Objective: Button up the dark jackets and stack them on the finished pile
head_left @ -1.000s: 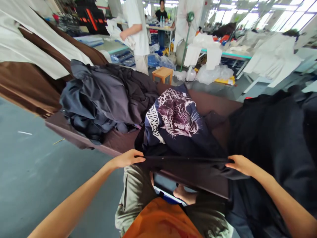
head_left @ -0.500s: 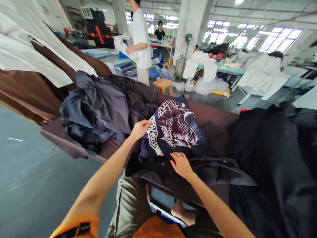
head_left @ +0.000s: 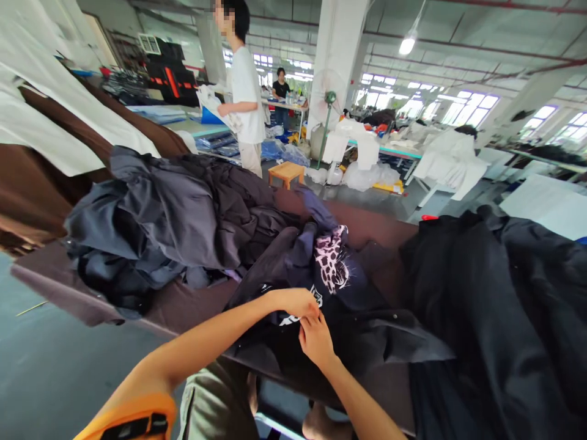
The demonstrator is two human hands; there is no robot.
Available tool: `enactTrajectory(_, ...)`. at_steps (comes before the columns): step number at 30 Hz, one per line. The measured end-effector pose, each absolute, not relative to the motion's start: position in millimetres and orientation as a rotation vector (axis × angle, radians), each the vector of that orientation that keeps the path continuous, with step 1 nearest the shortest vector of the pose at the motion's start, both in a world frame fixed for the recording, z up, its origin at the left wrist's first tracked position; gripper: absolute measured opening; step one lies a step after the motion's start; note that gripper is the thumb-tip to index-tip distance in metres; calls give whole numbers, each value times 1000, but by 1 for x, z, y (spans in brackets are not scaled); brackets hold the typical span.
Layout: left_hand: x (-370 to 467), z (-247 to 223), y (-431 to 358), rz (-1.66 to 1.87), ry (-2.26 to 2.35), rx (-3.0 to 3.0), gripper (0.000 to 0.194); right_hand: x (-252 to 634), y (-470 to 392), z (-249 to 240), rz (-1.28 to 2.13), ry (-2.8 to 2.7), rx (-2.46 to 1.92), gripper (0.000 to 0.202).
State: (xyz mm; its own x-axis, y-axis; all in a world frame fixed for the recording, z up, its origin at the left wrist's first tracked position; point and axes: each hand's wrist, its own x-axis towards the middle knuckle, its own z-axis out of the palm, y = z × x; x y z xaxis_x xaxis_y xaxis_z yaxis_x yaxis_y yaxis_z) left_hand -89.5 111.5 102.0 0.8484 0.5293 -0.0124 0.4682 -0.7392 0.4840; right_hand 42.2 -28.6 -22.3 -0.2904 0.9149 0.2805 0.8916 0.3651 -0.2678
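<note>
A dark jacket [head_left: 367,333] with small metal snaps lies across the brown-covered table in front of me. Part of its leopard print [head_left: 331,260] shows beyond my hands, and the white lettering is mostly covered by cloth and fingers. My left hand [head_left: 298,301] is closed on the jacket's dark cloth, its fingertips turned to the right. Right up against it, my right hand [head_left: 316,341] has its fingers curled at the same spot on the jacket. What exactly lies between the fingertips is hidden.
A heap of dark garments [head_left: 183,214] covers the table's left part; more black garments [head_left: 499,311] hang at the right. Beyond the table stand a wooden stool [head_left: 287,172], a fan [head_left: 329,98] and a person in a white shirt [head_left: 247,91]. Another person [head_left: 280,91] works farther back.
My left hand has moved right and nearer, bringing dark cloth over part of the leopard print. Both hands, apart before, now meet. The view has turned slightly right and up.
</note>
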Motion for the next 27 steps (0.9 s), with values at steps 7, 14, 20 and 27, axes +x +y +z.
enactTrajectory(7,-113,119,210,264,1632,2193,40,40,-29,-12,91,-2287,-1579,30)
enactTrajectory(14,-89,122,232,253,1833,2046,37,41,-27,-14,99,-2295,-1581,29)
enactTrajectory(20,-97,148,204,294,1632,2071,33,33,-31,-9,80,-2284,-1597,35)
enactTrajectory(27,-151,230,124,480,1204,2202,36,59,-16,41,233,-1955,-1576,26)
